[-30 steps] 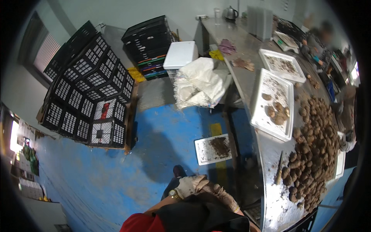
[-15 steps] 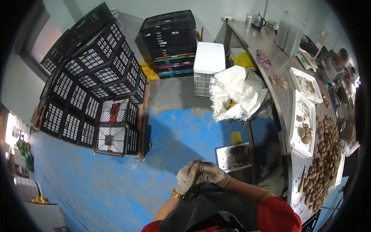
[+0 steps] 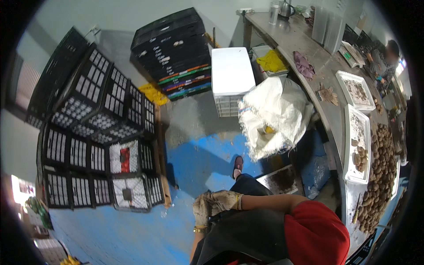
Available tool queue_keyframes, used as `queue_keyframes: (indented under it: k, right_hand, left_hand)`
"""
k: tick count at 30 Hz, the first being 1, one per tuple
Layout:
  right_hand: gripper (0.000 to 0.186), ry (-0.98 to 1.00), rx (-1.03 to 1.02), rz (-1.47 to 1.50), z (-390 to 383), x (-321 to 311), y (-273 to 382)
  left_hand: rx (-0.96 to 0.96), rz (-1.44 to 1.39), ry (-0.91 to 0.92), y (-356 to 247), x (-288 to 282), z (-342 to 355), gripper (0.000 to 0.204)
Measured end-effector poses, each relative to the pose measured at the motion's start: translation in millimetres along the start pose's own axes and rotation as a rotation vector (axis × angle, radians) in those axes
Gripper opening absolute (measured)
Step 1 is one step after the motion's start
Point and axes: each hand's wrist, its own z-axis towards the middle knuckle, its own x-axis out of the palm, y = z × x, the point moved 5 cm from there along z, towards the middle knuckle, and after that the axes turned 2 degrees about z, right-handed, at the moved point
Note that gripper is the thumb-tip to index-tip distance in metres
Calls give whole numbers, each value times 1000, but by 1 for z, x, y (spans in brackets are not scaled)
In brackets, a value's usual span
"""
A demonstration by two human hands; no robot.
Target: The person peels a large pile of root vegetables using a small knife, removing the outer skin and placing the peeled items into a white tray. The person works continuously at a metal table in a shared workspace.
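Observation:
Both my hands wear soiled off-white knit work gloves and meet in front of my dark apron [image 3: 243,229]. My left hand [image 3: 202,213], with a gold-coloured band at its wrist, has its fingers curled. Against it lies my right hand [image 3: 224,201], its fingers bent and closed at the left hand's fingers. Whatever the fingers hold, if anything, is hidden between the gloves. Below them my dark trouser leg and one shoe [image 3: 238,164] show on the blue floor.
Black plastic crates [image 3: 79,190] are stacked on a pallet at left; more folded crates [image 3: 172,48] stand behind. A white-lidded bin [image 3: 232,73] and white woven sack [image 3: 274,115] stand beside the metal table [image 3: 309,57]. White trays [image 3: 357,145] and brown mushroom-like pieces [image 3: 375,185] lie there, near another person [image 3: 380,62].
The view has swung and my body has turned; my joined hands sit slightly further left and lower. One foot has come into view, stepping forward. The hands stay together.

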Motion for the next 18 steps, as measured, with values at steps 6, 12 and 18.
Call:
queue_keyframes:
  k: [6, 12, 18]
  right_hand:
    - [16, 56, -279, -2, 35, -18, 162]
    - [21, 141, -552, -201, 45, 15, 316]
    - [31, -301, -700, -371, 36, -5, 397]
  left_hand:
    - [-32, -188, 118, -57, 38, 151, 47]
    - [-32, -66, 246, -131, 45, 260, 50]
    - [231, 212, 485, -140, 66, 372, 40]
